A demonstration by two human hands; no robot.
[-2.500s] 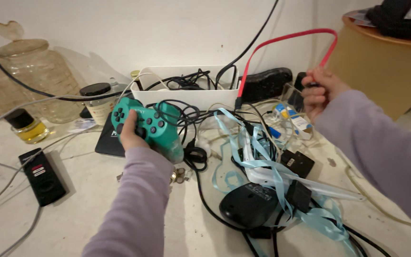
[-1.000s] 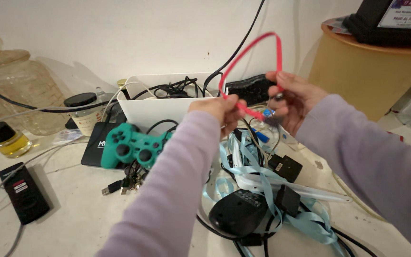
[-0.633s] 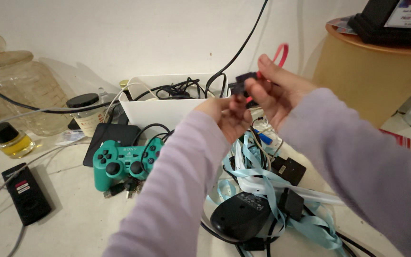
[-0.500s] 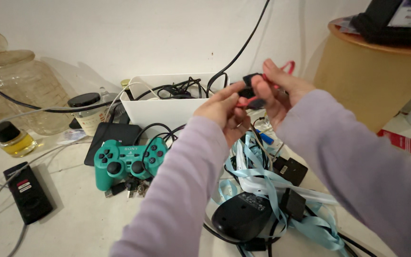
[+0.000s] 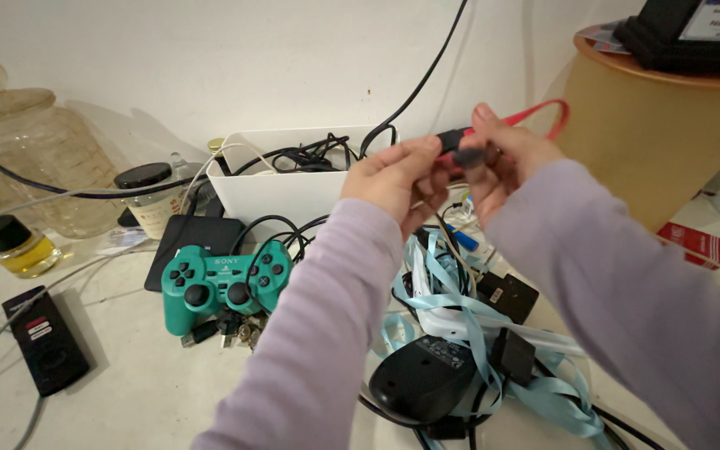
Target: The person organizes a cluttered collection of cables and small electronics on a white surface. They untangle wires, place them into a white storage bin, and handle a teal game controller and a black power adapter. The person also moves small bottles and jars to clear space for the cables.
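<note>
Both hands meet above the cluttered table, in front of a white box [image 5: 281,193] full of black cables. My left hand [image 5: 393,179] pinches the black plug ends of a flat red cable [image 5: 535,115]. My right hand [image 5: 506,158] grips the same cable, which is folded into a loop that sticks out to the right of my fingers. A teal game controller [image 5: 222,283] lies on the table below and to the left of my hands, untouched.
Below my hands lies a tangle of light blue ribbon [image 5: 468,329], black adapters, and a black mouse [image 5: 422,375]. A black remote [image 5: 39,337], a small yellow bottle [image 5: 10,242], and glass jars [image 5: 39,150] sit left. A round tan container [image 5: 677,142] stands right.
My left hand put down the teal controller and joined my right hand on the red cable. The long red loop has been folded down into a short bundle between both hands.
</note>
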